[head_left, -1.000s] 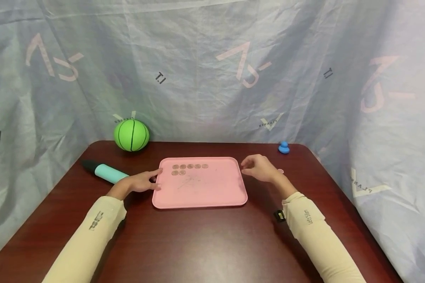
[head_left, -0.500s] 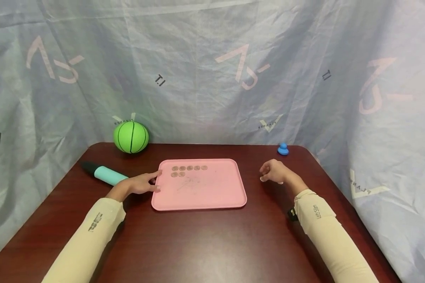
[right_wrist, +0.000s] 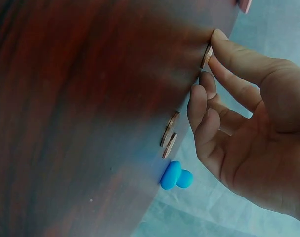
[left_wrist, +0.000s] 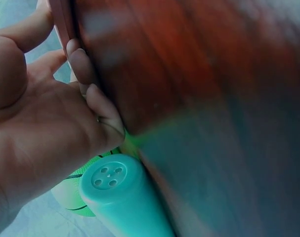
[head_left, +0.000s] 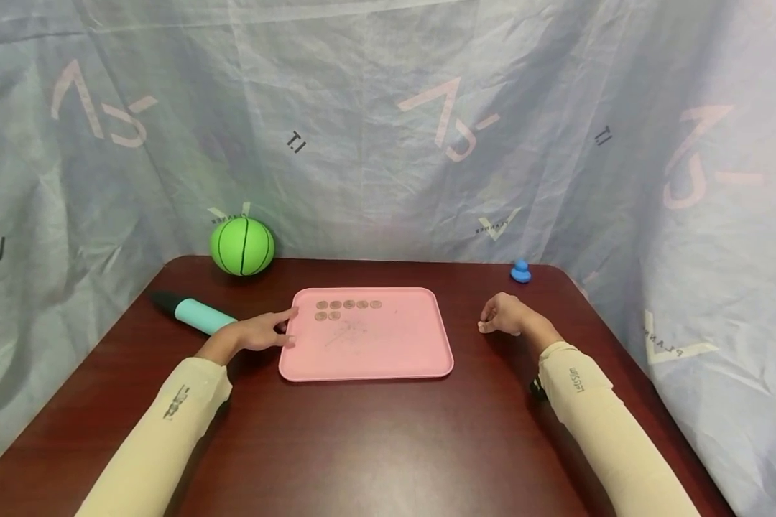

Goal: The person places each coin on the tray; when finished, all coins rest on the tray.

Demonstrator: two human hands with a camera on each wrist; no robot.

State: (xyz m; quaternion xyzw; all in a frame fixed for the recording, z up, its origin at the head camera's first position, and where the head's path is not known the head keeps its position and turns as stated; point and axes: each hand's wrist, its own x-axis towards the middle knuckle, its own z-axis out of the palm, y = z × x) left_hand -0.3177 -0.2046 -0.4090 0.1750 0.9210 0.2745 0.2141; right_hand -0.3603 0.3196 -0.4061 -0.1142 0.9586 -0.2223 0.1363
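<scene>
Several copper-coloured coins (head_left: 349,304) lie in two rows in the upper left part of a pink tray (head_left: 394,352). My left hand (head_left: 259,332) rests at the tray's left rim, thumb and index finger spread and touching it. Right of the tray, my right hand (head_left: 507,314) is low over the table. In the right wrist view its thumb and index finger pinch a coin (right_wrist: 206,57) close to the tabletop. Two more coins (right_wrist: 170,129) lie near that hand; in the head view the hand hides them.
A turquoise cylinder with a dark end (head_left: 202,314) lies left of my left hand. The green ball (head_left: 242,246) sits at the back left of the brown table (head_left: 362,445). At the back right stands a small blue knobbed object (head_left: 520,271). Grey cloth (head_left: 362,179) hangs behind.
My right hand has moved away from the tray's right edge, rightward to the coins, and its thumb and index finger have closed together. The left hand has stayed at the rim.
</scene>
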